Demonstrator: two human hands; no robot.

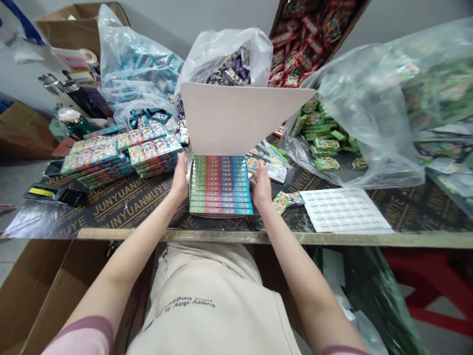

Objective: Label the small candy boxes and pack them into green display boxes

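Note:
A cardboard box with its pale lid (229,121) raised stands in front of me. It is filled with a stack of thin multicoloured packs (221,187), banded green, red, purple and blue along their edges. My left hand (180,178) is upright along the box's left side, fingers stretched out and pointing away from me. On the other side, my right hand (261,186) is held much the same way, its fingers partly curved. Neither hand visibly grips anything. Whether either palm touches the box wall I cannot tell.
Stacks of colourful packs (155,148) and a black tape dispenser (55,193) are at left. Behind stand plastic bags of blue (144,69), purple (234,69) and green packets (325,133), plus a carton of red packets (303,44). A white label sheet (345,209) lies at right.

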